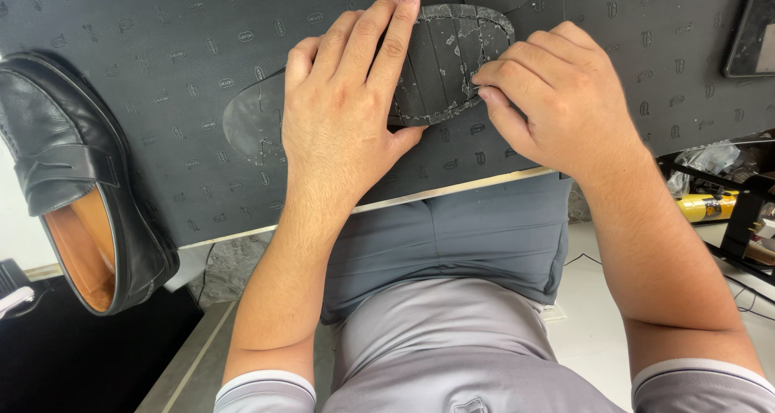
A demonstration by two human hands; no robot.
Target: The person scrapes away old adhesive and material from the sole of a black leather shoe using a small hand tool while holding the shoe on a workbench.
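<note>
While pressed flat under the left hand [343, 110], worn black shoe sole [440, 66] lying on patterned black rubber sheet [161, 66], toe end toward the upper right, heel end poking out to the left of the wrist. Could well shift on the sheet if the palm eases off, since nothing but downward pressure pins it. Looks cracked and crumbling along the toe edge, so a hard tug there might tear off a flake instead of a clean strip. Could also slide off the lap: sheet resting across grey-trousered knees, near edge unsupported.

Left hand spread open, palm down, fingers straight and reaching toward the sole's upper rim, gripping nothing, only pressing. Right hand [549, 98] curled, knuckles up, thumb and fingertips pinched at the sole's right edge near the toe; cannot tell whether a loose piece sits between them. Forearms angled in from both sides.

Black leather loafer [73, 179] lying on its side at the left, tan lining showing, partly on the sheet.
</note>
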